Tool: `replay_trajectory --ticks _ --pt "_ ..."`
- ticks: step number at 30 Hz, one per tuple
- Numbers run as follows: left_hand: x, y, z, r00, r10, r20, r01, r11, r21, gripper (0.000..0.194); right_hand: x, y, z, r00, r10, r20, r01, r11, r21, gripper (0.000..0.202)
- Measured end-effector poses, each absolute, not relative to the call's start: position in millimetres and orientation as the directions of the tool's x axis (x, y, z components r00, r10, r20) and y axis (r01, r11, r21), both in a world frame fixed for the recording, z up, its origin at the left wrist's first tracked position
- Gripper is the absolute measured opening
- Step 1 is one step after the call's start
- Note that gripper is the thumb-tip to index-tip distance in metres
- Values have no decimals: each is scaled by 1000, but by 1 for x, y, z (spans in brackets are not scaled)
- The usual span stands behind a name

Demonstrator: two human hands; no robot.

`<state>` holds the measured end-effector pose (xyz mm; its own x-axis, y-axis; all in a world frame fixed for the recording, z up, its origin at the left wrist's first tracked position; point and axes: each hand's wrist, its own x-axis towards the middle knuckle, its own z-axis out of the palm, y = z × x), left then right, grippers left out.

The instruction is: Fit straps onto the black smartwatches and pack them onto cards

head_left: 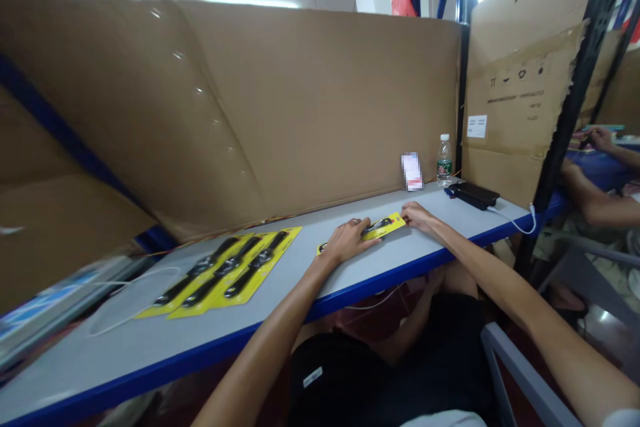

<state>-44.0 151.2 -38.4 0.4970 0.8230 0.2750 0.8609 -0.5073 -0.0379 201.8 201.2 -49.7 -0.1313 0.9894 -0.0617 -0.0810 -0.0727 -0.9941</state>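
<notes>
A yellow card package (pixel 393 223) with a dark item on it lies on the grey table (pixel 280 280) in front of me. My left hand (pixel 349 240) rests flat across its middle, fingers stretched out, covering much of the item. At the package's right end my right hand (pixel 416 215) pinches the card's corner between its fingers. Off to the left, three similar yellow packages (pixel 265 267) with black, long items lie side by side and slanted, partly overlapping.
A phone (pixel 412 172) and a water bottle (pixel 444 161) stand by the cardboard wall (pixel 320 107). A black device (pixel 474 195) with a white cable lies at the right end. Stacked flat items (pixel 60 300) sit far left. Another person's arm (pixel 595 193) shows beyond the right post.
</notes>
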Motion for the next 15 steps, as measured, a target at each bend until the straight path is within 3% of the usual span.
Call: replay_trajectory --ticks 8,15 --pt "-43 152 -40 499 808 314 847 -532 23 58 204 195 -49 -55 997 -49 -48 -52 -998 30" --pt "-48 149 -40 500 789 356 837 -546 34 60 221 190 -44 -261 962 -78 -62 -98 -993 25"
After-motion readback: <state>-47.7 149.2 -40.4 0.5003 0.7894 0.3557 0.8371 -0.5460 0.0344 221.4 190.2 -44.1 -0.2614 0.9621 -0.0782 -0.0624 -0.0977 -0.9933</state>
